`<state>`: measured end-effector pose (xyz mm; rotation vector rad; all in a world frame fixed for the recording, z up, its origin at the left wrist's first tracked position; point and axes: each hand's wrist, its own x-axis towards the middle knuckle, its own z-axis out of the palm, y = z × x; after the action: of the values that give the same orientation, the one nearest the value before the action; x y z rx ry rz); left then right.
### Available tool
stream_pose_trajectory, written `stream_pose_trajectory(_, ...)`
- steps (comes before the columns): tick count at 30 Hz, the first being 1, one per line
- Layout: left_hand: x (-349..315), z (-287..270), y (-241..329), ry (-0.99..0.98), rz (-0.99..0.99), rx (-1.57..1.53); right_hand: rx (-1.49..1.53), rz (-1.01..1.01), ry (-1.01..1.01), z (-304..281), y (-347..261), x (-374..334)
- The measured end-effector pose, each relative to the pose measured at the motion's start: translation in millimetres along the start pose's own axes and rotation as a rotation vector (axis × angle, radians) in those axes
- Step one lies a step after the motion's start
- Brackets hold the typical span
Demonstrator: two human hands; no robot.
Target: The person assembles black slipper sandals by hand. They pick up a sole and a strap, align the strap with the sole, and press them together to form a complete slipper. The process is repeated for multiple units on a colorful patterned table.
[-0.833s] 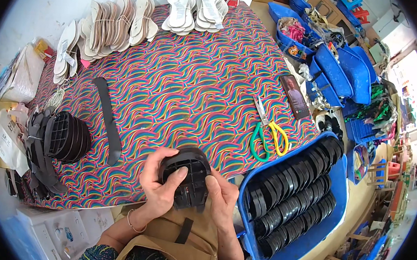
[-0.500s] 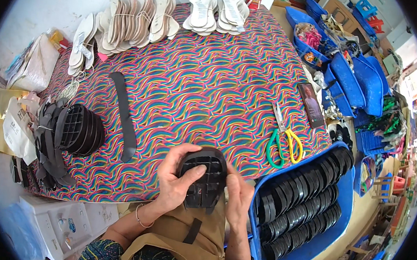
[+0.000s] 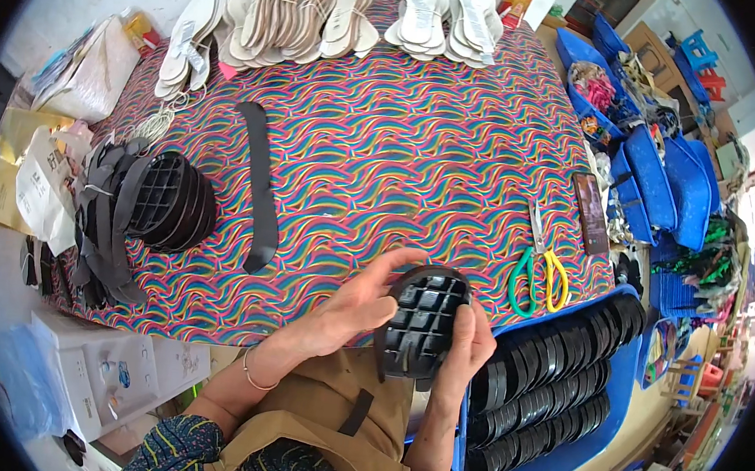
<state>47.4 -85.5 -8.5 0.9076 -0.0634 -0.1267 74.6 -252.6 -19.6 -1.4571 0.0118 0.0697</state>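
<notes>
Over my lap, at the near edge of the table, I hold a black shoe heel with its hollow, gridded side up. A dark strip seems to run around its rim. My right hand is closed on the heel's right side, its thumb on the edge. At the left rim, my left hand has its thumb against the heel and its index finger along the far edge; the other fingertips are hidden. A loose black strip lies on the table, left of my hands.
Left on the patterned table are stacked heels and bundled black strips. Bundled insoles line the back. Scissors and a phone lie at right. A blue basket of black heels stands right of me.
The heel has shifted right in the picture and turned. My left thumb has moved from its middle to the left rim; my right thumb now presses the right edge. The view has shifted.
</notes>
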Motion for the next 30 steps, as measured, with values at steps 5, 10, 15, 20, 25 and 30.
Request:
stream_pose_trajectory(5, -5.0, -17.2, -11.7, 0.016, -0.176, -0.478, 0.148, -0.1, 0.087, -7.8, 9.8, 10.2)
stream_pose_trajectory(10, -15.6, -4.1, -29.8, 0.049, -0.14, -0.252, -0.006, -0.231, 0.111, -18.8, 9.7, 17.6)
stream_pose_trajectory(15, -24.0, 12.2, -23.6, 0.096, -0.099, 0.192, -0.12, -0.312, 0.219, -3.7, 11.2, 14.3)
stream_pose_trajectory(20, -23.4, 21.5, -25.7, 0.241, -0.067, 0.325, -0.203, -0.35, 0.213, -2.8, 13.7, 10.8)
stream_pose_trajectory(25, -20.3, 10.6, -45.0, 0.333, 0.343, 0.923, -0.266, -0.332, 0.2, -7.8, 18.9, 4.2)
stream_pose_trajectory(30, -11.9, -0.8, -30.4, 0.25, 0.161, 0.767, -0.258, -0.304, 0.191, -12.3, 19.0, 4.1)
